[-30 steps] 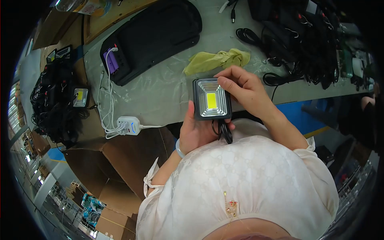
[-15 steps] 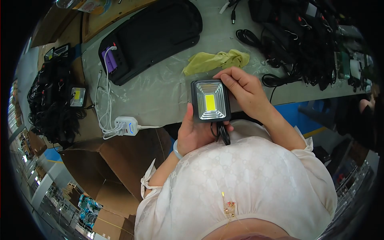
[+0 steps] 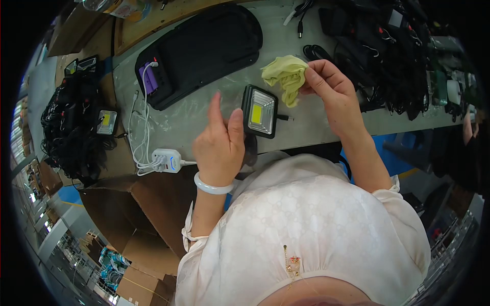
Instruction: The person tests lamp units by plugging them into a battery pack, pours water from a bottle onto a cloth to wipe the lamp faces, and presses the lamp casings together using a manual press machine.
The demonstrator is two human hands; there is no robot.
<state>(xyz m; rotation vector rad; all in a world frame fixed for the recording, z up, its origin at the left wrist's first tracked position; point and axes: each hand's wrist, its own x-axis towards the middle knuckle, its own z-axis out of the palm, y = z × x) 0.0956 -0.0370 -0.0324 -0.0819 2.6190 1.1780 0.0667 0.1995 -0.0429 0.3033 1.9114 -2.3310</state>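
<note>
Worktop (image 3: 178, 125): COB LED floodlight (image 3: 262, 112) at the near edge, face up. Left hand (image 3: 219, 150) just beside it, fingers extended, grip open, nothing visibly held. Right hand (image 3: 341, 99) pinches a bunched yellow-green cloth (image 3: 288, 74); cloth taken up, floodlight untouched by it.

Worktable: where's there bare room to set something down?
The worktable has a bare patch between the black case, white charging hub and left hand. A smaller one lies between the lamp and right hand. It is crowded at right, under black cables, and far left, under another dark heap.
</note>
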